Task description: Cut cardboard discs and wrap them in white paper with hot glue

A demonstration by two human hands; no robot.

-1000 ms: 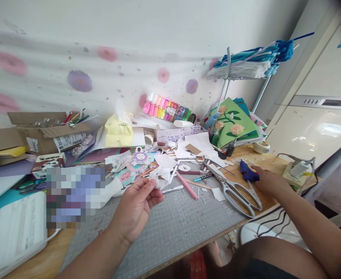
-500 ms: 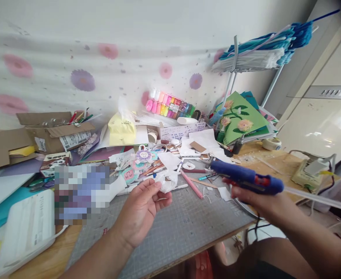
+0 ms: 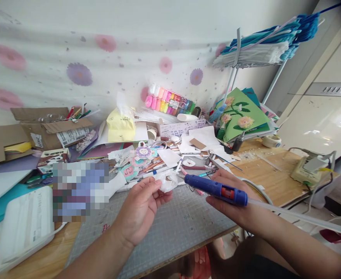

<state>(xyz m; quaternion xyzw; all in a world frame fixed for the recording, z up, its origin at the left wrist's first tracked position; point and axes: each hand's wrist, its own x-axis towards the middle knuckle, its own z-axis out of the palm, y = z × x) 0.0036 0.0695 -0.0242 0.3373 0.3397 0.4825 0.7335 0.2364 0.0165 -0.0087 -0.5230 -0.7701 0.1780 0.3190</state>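
Between thumb and fingers, my left hand (image 3: 145, 205) pinches a small crumpled white piece (image 3: 168, 182), thin like paper or film, above the grey cutting mat (image 3: 159, 240). My right hand (image 3: 231, 193) grips a blue hot glue gun (image 3: 217, 190), its handle mostly hidden by the fingers. A long clear glue stick (image 3: 298, 219) sticks out of the gun's back end over my right forearm. The gun's metal nozzle (image 3: 181, 176) points left, close to the right edge of the white piece. I cannot tell whether they touch.
Pens, paper scraps (image 3: 169, 158) and round smiling-face pieces (image 3: 143, 152) crowd the mat's far side. Cardboard boxes (image 3: 57, 133) and a white flat device (image 3: 25, 228) lie left. A power strip (image 3: 307, 170) sits right, below a rack of blue and white pipe cleaners (image 3: 263, 46).
My right hand has brought the glue gun leftward and slightly down, so its nozzle is now beside the white piece. My left hand has barely moved. The view has shifted slightly.
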